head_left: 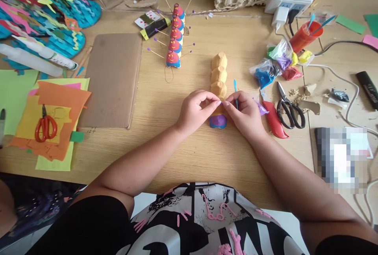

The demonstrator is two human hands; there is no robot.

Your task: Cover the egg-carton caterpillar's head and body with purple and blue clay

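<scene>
A yellow egg-carton strip (pixel 219 74) with several bumps lies lengthwise in front of me; its near end is covered in purple clay (pixel 218 121) with a blue rim. Over the strip, just beyond that end, my left hand (pixel 197 109) and my right hand (pixel 243 113) meet fingertip to fingertip. Both are closed in a pinch, and a tiny bit of purple shows between them; which hand grips it is unclear. A blue stick tool (pixel 235 87) lies beside my right hand, and a purple clay packet (pixel 261 107) is just right of it.
A finished red and blue caterpillar (pixel 175 36) stands beyond, left of the strip. Cardboard (pixel 113 77) and coloured papers (pixel 53 121) lie left. Black-handled scissors (pixel 291 109), a red cutter (pixel 276 121), clay bags (pixel 264 74) and a red cup (pixel 305 38) are right.
</scene>
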